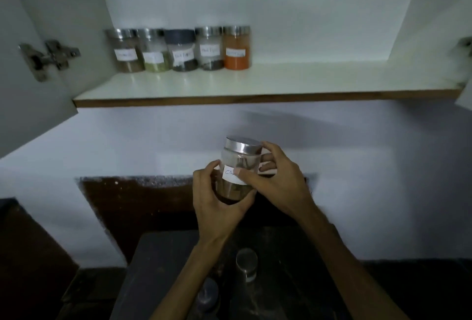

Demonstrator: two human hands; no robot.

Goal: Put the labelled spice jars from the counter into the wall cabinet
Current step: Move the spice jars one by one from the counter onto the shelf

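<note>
Jar [236, 174] at frame centre, clamped between left hand [213, 201] and right hand [277, 184]: likely glass, slick, breakable, best gripped round the body.

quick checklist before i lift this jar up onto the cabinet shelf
1. Grip: left hand and right hand both wrap the held jar: ok.
2. Lid seated: looks closed, ok.
3. Free space on shelf right of the orange jar: ok.
4. Cabinet open, path clear: ok.
5. Label readable: partly covered by fingers, cannot tell.
6. Jars left on counter: at least two, not ok yet.
</note>
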